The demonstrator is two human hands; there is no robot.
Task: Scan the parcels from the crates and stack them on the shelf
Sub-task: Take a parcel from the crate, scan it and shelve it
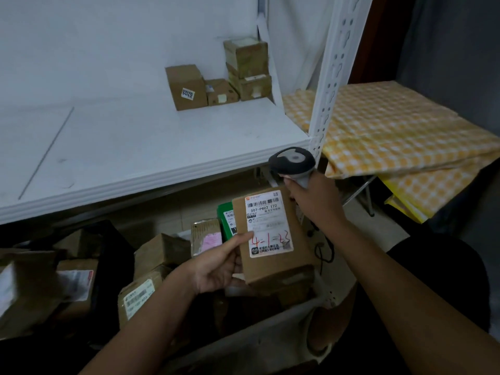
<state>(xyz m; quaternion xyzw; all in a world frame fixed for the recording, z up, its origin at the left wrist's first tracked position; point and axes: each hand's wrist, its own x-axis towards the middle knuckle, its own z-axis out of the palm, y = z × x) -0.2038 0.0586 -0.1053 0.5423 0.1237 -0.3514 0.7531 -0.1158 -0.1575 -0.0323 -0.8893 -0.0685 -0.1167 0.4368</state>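
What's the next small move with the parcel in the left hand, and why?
Probably tip the scanner in the right hand down onto the barcode. The left hand holds the parcel label-up just below the scanner, so scanning seems due before it joins the boxes on the shelf.

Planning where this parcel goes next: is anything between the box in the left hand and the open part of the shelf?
Nothing visible. The box, held by the left hand, is below the shelf, whose near part is bare. The four stacked parcels sit in the far right corner. The right hand holds the scanner beside the box.
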